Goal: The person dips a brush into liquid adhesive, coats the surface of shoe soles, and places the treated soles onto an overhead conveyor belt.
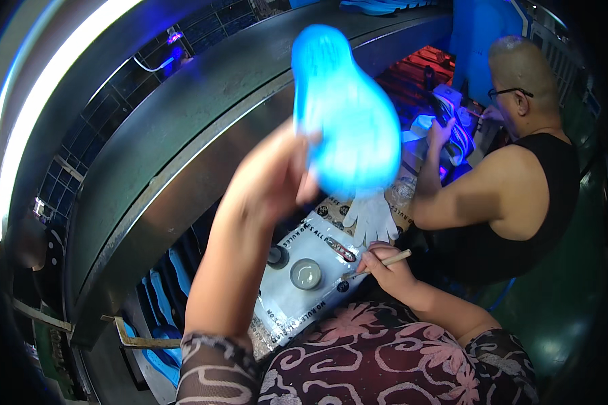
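Note:
My left hand (277,165) is raised, gripping a bright blue shoe sole (351,121) by its left edge. The sole is upright, smeared by motion, and partly in front of the conveyor's edge. Lower right, my right hand (388,268) is closed around a thin brush (396,257) with a pale wooden handle; its tip points toward a small round cup (307,275) of cloudy liquid. The cup stands on a plastic-covered work surface (284,307). Beside it are a dark round container (277,256) and a red-and-silver cutter-like tool (342,250). A white glove (371,217) lies beyond my right hand.
A conveyor belt (203,121) with a metal side curves along the left and far side, carrying blue soles (385,7) at the top. More blue soles (161,297) sit on a rack below. Close on the right, a co-worker (513,169) handles a shoe (461,138).

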The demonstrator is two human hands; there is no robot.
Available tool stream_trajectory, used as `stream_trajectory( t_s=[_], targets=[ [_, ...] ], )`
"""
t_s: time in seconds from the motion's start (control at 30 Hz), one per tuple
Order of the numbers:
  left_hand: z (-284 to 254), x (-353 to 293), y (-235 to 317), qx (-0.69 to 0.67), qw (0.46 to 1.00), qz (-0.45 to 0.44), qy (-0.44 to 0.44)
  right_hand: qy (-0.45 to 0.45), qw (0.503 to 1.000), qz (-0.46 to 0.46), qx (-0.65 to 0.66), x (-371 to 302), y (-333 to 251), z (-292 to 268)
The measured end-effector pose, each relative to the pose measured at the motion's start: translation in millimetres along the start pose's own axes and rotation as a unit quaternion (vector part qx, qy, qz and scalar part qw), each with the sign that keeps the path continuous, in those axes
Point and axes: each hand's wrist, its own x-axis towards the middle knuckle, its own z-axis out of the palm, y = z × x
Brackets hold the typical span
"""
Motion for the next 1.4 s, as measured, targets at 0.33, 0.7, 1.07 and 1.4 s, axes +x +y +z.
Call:
stream_trajectory(
  t_s=[0.33,0.7,1.07,1.4],
  targets=[
    [11,59,-35,0.136,0.961,0.174,0.169,0.011,0.997,0.074,0.029,-2,20,-13],
    [-70,-382,-209,0.019,0.702,-0.046,0.711,-0.042,0.993,0.114,0.004,-7,33,27],
    [-99,-564,-229,-0.199,0.407,0.215,0.865,-0.178,0.976,0.1,0.079,16,16,93],
    [-167,-575,-222,-0.219,0.489,0.253,0.806,-0.141,0.982,0.121,0.025,-2,6,92]
  ],
)
